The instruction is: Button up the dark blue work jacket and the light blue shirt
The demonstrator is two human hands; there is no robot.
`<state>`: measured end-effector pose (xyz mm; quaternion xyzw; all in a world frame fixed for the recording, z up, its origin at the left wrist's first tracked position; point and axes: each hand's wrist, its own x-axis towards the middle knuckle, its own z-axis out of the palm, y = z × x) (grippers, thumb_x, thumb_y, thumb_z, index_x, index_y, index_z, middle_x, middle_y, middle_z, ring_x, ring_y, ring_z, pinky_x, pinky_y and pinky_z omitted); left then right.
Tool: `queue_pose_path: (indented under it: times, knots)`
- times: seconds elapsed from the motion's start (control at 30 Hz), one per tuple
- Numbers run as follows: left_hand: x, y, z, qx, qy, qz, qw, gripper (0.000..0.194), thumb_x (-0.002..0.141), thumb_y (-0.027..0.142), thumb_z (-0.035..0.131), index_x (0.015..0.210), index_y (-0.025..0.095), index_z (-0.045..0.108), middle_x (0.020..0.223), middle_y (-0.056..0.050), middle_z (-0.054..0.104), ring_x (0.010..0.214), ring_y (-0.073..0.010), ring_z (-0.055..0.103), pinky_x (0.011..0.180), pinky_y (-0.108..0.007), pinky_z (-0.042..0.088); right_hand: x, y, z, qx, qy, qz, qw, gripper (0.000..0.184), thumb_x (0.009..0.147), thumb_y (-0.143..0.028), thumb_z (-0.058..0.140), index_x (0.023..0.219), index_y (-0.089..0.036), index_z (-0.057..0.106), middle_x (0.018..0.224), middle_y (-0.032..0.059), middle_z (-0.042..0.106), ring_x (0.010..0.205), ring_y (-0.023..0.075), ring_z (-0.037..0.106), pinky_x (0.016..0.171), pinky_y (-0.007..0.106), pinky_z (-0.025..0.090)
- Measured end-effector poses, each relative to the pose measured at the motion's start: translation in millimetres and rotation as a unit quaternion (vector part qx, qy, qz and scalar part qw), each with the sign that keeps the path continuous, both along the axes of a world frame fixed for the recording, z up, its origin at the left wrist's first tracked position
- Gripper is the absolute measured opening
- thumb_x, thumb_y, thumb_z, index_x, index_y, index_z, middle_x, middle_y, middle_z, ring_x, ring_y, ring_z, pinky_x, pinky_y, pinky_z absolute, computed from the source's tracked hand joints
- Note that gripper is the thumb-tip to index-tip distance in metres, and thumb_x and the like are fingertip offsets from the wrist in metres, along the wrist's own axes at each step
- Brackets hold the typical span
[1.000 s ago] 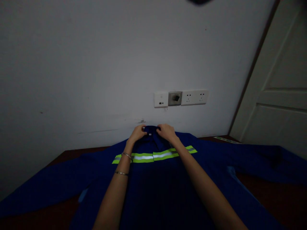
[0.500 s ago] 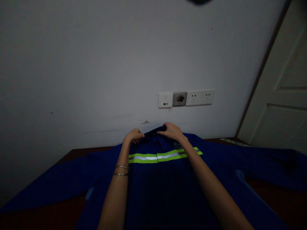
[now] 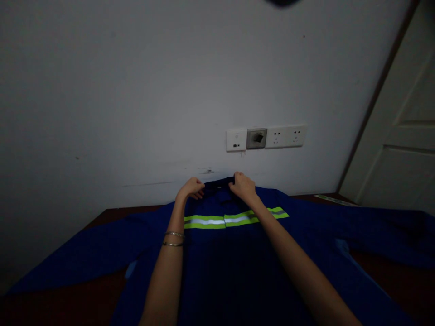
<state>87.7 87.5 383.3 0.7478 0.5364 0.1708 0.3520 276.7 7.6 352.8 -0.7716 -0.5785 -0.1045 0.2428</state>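
A dark blue work jacket [image 3: 217, 258] lies spread out, front side up, its sleeves stretched to both sides. Across its chest runs a yellow-green and silver reflective strip [image 3: 207, 222]. My left hand [image 3: 192, 188] pinches the left end of the jacket collar [image 3: 219, 183], with two bracelets on that forearm. On the other end of the collar, my right hand [image 3: 243, 186] is closed with thumb and fingers together. Between the two hands the collar is held up, and a small label shows inside it.
The dark red tabletop [image 3: 112, 211] under the jacket meets a pale wall [image 3: 152, 90]. Wall sockets and a switch panel [image 3: 267, 137] sit above the collar. To the right stands a panelled door [image 3: 404, 167], with a thin printed strip [image 3: 335, 200] near it.
My right hand has shifted slightly along the collar, and the collar now stands straighter and wider between my hands. The view has moved a little.
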Motion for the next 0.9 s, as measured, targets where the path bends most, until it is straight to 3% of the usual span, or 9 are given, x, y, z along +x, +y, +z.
queue_pose_path:
  times: [0.17,0.47,0.6,0.7,0.8,0.9]
  knots:
    - [2,3,-2.8,-0.010,-0.098,-0.041,0.994,0.011,0.072,0.022,0.050,0.071,0.013,0.056,0.080,-0.009,0.067,0.069,-0.0163,0.064,0.054,-0.022,0.047,3,0,1.6,-0.010,0.023,0.008,1.000,0.035,0.081,-0.035,0.045,0.109,-0.013,0.046,0.107,0.0160,0.055,0.095,0.0262,0.056,0.077,0.033,0.042]
    - [5,-1,-5.0,-0.052,-0.254,-0.017,0.966,0.018,0.071,0.026,0.056,0.084,0.015,0.056,0.094,-0.008,0.063,0.083,-0.0180,0.061,0.061,-0.026,0.048,7,7,-4.5,0.007,0.030,0.013,0.999,0.040,0.082,-0.045,0.041,0.106,-0.014,0.050,0.101,0.0142,0.059,0.091,0.0265,0.057,0.073,0.032,0.043]
    - [4,3,-7.0,-0.104,-0.304,-0.007,0.947,0.014,0.071,0.022,0.055,0.083,0.015,0.055,0.089,-0.008,0.063,0.083,-0.0196,0.061,0.064,-0.034,0.049,18,7,-1.1,0.001,0.042,0.023,0.999,0.036,0.081,-0.036,0.045,0.111,-0.016,0.050,0.103,0.0131,0.060,0.095,0.0245,0.056,0.076,0.030,0.042]
    - [0,9,-9.3,-0.157,-0.327,-0.040,0.931,0.011,0.069,0.019,0.054,0.078,0.013,0.055,0.086,-0.010,0.063,0.085,-0.0229,0.061,0.066,-0.040,0.049,32,9,2.5,0.021,0.076,0.053,0.995,0.040,0.078,-0.025,0.049,0.117,-0.018,0.049,0.100,0.0100,0.062,0.094,0.0217,0.056,0.078,0.028,0.041]
    - [-5,14,-12.0,-0.201,-0.332,-0.081,0.918,0.008,0.067,0.018,0.054,0.072,0.012,0.056,0.083,-0.013,0.064,0.087,-0.0268,0.060,0.069,-0.044,0.048,46,13,5.5,0.039,0.125,0.099,0.986,0.041,0.072,-0.015,0.051,0.112,-0.017,0.057,0.091,0.0070,0.065,0.088,0.0184,0.058,0.078,0.025,0.041]
    - [-8,18,-14.2,-0.212,-0.306,-0.088,0.924,0.009,0.069,0.020,0.052,0.072,0.013,0.057,0.081,-0.012,0.064,0.084,-0.0245,0.060,0.070,-0.041,0.047,60,17,6.5,0.034,0.207,0.132,0.969,0.035,0.068,-0.011,0.053,0.102,-0.012,0.063,0.084,0.0068,0.066,0.079,0.0159,0.059,0.073,0.022,0.044]
